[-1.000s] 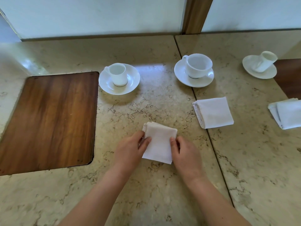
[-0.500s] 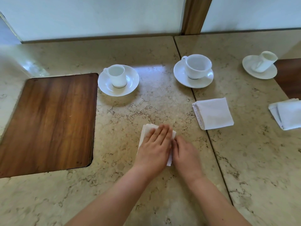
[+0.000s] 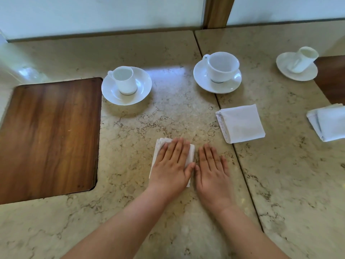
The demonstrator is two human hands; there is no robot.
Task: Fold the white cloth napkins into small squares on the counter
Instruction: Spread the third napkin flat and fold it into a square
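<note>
A small folded white napkin (image 3: 158, 148) lies on the marble counter (image 3: 130, 212) in front of me, mostly covered by my left hand (image 3: 172, 165), which presses flat on it with straight fingers. My right hand (image 3: 211, 170) lies flat on the bare counter just right of that napkin, fingers straight, its thumb at the napkin's right edge. A second folded white napkin (image 3: 240, 123) sits to the right. At the right frame edge is a third folded napkin (image 3: 329, 124).
Three white cups on saucers stand across the back: left (image 3: 126, 85), middle (image 3: 218, 71), right (image 3: 298, 63). A dark wooden inset panel (image 3: 48, 137) fills the counter's left side, and another wooden panel (image 3: 334, 79) shows at the far right. A wall runs behind.
My left hand slid from the napkin's left edge onto its top and flattened. My right hand let go of the right edge and came to lie flat on the counter beside it.
</note>
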